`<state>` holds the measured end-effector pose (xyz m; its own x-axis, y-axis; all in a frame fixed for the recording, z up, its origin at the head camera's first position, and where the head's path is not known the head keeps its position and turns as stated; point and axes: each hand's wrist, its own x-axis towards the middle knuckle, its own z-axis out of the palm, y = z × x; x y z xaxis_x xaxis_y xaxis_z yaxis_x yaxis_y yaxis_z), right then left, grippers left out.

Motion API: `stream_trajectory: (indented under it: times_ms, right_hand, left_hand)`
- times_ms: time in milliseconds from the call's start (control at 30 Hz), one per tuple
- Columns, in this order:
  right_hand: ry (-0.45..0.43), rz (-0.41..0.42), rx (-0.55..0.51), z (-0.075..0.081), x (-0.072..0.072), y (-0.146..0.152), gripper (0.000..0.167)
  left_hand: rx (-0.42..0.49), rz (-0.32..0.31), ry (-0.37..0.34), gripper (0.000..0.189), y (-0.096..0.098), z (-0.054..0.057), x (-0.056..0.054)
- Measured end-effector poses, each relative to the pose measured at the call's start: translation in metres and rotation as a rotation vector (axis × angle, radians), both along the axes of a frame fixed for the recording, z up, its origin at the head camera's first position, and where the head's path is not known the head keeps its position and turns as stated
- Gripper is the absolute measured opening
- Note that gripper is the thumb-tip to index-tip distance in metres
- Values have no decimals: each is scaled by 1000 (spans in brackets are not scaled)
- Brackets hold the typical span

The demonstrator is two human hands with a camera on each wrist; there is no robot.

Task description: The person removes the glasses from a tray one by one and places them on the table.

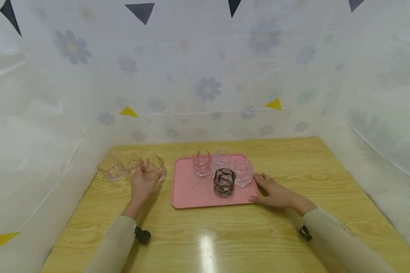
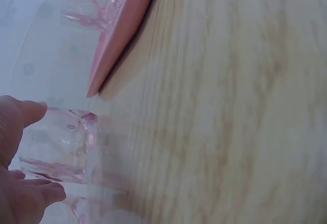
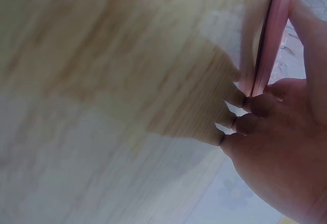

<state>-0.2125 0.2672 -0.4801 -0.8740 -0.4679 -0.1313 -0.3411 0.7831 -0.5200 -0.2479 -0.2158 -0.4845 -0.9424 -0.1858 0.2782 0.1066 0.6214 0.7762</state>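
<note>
In the head view, the left hand (image 1: 143,186) curls thumb and fingers round the clear tumbler (image 1: 158,163) just left of the pink tray (image 1: 188,196), apparently the grasping step; a smoky tumbler (image 1: 224,183) stands on the tray. The left wrist view shows the clear tumbler spanned, so lifting would call for even pressure, clear of the neighbouring tumbler (image 2: 79,211). In the right wrist view, the right hand (image 3: 288,137) rests relaxed fingers against the tray's edge, gripping nothing.

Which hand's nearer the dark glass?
Right. The right hand touches the right edge of the tray, right of the dark glass; the left hand is farther off, left of the tray, at a clear glass.
</note>
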Motion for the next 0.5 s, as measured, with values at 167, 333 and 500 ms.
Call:
stream_trajectory:
  times_ms: [167, 333, 500]
  right_hand:
    - [13, 1, -1, -2, -1, 0, 101]
    - [19, 8, -3, -4, -2, 2, 101]
    - [14, 10, -2, -4, -3, 2, 102]
  left_hand:
    - [-36, 19, 45, 91, 2, 10, 1]
    - [-101, 7, 161, 82, 6, 22, 0]
    - [-117, -71, 278, 71, 12, 32, -2]
